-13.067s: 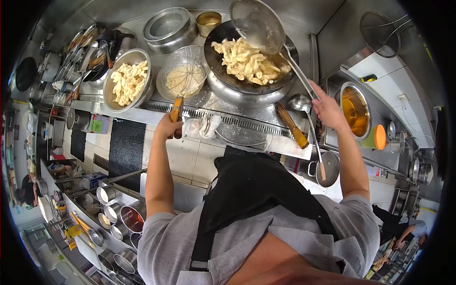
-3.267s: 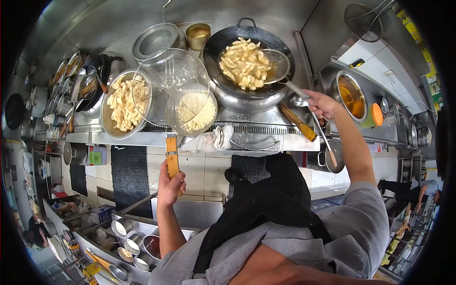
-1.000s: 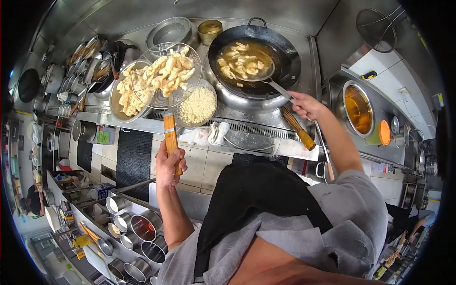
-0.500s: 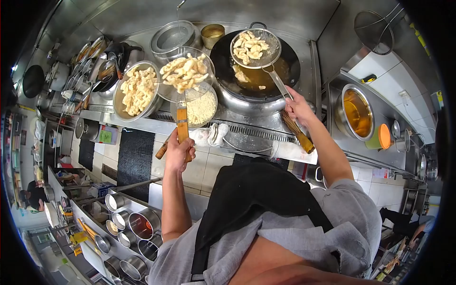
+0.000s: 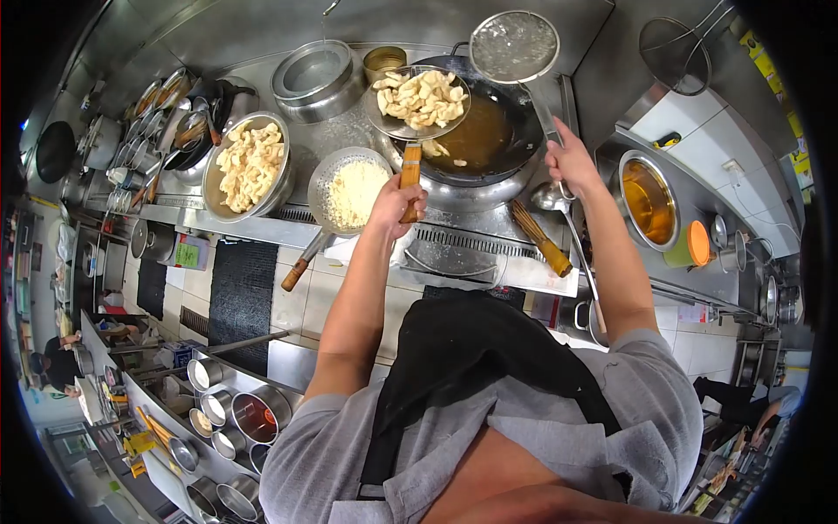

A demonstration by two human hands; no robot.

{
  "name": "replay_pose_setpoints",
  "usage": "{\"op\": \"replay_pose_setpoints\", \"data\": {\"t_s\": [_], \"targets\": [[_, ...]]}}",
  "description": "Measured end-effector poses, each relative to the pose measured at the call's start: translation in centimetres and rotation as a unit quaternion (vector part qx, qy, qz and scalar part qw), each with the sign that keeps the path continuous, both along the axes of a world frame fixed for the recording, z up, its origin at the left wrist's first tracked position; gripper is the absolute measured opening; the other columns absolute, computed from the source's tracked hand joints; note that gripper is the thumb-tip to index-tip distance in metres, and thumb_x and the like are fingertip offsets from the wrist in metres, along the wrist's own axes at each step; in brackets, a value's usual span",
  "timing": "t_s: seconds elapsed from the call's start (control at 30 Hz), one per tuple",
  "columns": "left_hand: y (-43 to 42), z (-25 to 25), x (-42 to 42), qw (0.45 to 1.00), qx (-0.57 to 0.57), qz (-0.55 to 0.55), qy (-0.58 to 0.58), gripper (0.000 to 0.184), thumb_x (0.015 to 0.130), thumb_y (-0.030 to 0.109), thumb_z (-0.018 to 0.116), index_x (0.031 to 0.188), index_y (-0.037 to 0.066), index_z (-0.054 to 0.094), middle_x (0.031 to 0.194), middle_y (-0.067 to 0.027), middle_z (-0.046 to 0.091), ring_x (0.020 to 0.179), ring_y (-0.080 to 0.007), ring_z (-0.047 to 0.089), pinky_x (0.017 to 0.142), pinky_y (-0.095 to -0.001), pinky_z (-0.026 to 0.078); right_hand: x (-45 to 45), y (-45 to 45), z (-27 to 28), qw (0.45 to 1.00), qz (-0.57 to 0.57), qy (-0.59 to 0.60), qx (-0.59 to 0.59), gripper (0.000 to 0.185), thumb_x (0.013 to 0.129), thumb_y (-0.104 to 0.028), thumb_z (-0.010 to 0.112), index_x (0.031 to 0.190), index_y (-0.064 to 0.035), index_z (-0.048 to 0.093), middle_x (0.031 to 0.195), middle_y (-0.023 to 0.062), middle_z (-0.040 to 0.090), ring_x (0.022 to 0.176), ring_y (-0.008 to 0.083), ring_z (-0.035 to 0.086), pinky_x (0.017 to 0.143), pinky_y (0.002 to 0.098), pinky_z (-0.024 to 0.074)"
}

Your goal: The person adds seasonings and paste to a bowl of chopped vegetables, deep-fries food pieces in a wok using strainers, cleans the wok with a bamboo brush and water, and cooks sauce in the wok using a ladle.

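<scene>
Strainer (image 5: 394, 129), left grip (image 5: 398, 206) curled round its handle (image 5: 413, 160), hides part of wok (image 5: 526, 131) near colander (image 5: 326, 175); right grip (image 5: 573, 160) clasps skimmer (image 5: 515, 45)

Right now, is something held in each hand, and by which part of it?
The left fingers grip a wire strainer by its wooden handle; the right fingers grip a fine-mesh skimmer by its metal handle.

The left arm (image 5: 353, 307) slants far and to the right, the left hand (image 5: 398, 207) closed in a grip. The right arm (image 5: 618, 253) stretches far and slightly left; the right hand (image 5: 572, 161), fingers curled tight, sits farther out.
</scene>
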State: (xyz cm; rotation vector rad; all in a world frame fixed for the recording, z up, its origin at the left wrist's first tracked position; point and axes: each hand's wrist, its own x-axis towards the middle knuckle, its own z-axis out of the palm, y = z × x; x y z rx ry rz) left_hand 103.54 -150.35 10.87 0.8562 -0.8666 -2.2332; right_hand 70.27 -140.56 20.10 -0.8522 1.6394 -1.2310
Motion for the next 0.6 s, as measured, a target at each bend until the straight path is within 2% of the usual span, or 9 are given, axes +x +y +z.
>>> {"op": "replay_pose_setpoints", "data": {"t_s": [0.17,0.23,0.33,0.37,0.4,0.47,0.53,0.6], "targets": [[1.6,0.1,1.1,1.0,0.002,-0.006,0.013,0.033,0.088,-0.002,0.055,0.116,0.008,0.04,0.078,-0.0065,0.051,0.057,-0.0129,0.049,0.047,-0.0279,0.042,-2.0,3.3,-2.0,0.991,0.01,0.103,0.079,0.065,0.097,-0.003,0.043,0.156,-0.0119,0.017,0.063,0.0019,0.046,0.045,0.0106,0.04,0.041,0.0278,0.0352],[1.9,1.4,2.6,1.0,-0.018,0.007,0.009,0.036,0.092,0.003,0.055,0.124,0.012,0.04,0.081,-0.0064,0.049,0.058,-0.0117,0.047,0.048,-0.0254,0.041,-1.8,4.5,-2.4,0.978,0.041,0.152,0.138,0.067,0.096,-0.003,0.043,0.156,-0.0113,0.016,0.066,0.0039,0.049,0.047,0.0124,0.044,0.043,0.0305,0.0406],[2.7,4.2,5.1,0.999,-0.033,0.034,0.008,0.043,0.09,0.0,0.056,0.127,0.01,0.037,0.078,-0.0053,0.05,0.056,-0.0112,0.048,0.046,-0.026,0.041,-0.3,6.1,-2.1,0.961,0.084,0.182,0.189,0.066,0.096,-0.003,0.043,0.156,-0.0107,0.017,0.068,0.0045,0.051,0.049,0.013,0.045,0.044,0.0308,0.0404],[3.1,5.3,6.1,0.998,-0.044,0.042,-0.005,0.045,0.09,0.0,0.056,0.129,0.009,0.037,0.078,-0.0052,0.05,0.055,-0.011,0.047,0.046,-0.0257,0.041,-0.3,6.3,-3.0,0.969,0.096,0.128,0.187,0.065,0.097,-0.003,0.042,0.156,-0.0122,0.016,0.068,0.0039,0.049,0.05,0.0128,0.043,0.044,0.03,0.0391],[3.5,6.3,7.2,0.997,-0.055,0.051,-0.019,0.047,0.09,0.0,0.056,0.132,0.009,0.036,0.078,-0.005,0.05,0.055,-0.0109,0.047,0.046,-0.0254,0.041,-0.3,6.5,-3.5,0.969,0.096,0.127,0.187,0.065,0.097,-0.003,0.042,0.156,-0.0122,0.016,0.068,0.0039,0.049,0.05,0.0128,0.043,0.044,0.03,0.0391],[4.2,7.1,9.8,0.994,-0.065,0.07,-0.05,0.046,0.091,0.002,0.056,0.133,0.008,0.038,0.077,-0.0047,0.049,0.053,-0.0108,0.047,0.044,-0.0254,0.04,1.3,6.3,-3.4,0.977,0.089,-0.028,0.193,0.066,0.098,-0.003,0.041,0.157,-0.018,0.014,0.065,-0.0001,0.042,0.048,0.0091,0.034,0.042,0.0253,0.0314],[5.2,7.1,12.2,0.993,-0.061,0.082,-0.063,0.046,0.091,0.002,0.056,0.133,0.008,0.038,0.077,-0.005,0.05,0.053,-0.0111,0.048,0.044,-0.0255,0.041,2.2,5.4,-4.3,0.974,0.105,-0.067,0.191,0.064,0.1,-0.005,0.041,0.156,-0.0193,0.014,0.064,-0.0002,0.041,0.047,0.0083,0.034,0.041,0.0251,0.0293],[6.6,6.4,14.2,0.99,-0.058,0.095,-0.088,0.046,0.09,0.002,0.056,0.133,0.008,0.038,0.077,-0.0052,0.05,0.053,-0.0112,0.048,0.045,-0.0256,0.041,3.4,4.5,-5.4,0.962,0.123,-0.169,0.175,0.063,0.1,-0.006,0.04,0.156,-0.0206,0.016,0.064,-0.0005,0.04,0.047,0.0073,0.033,0.04,0.0241,0.0277]]}}
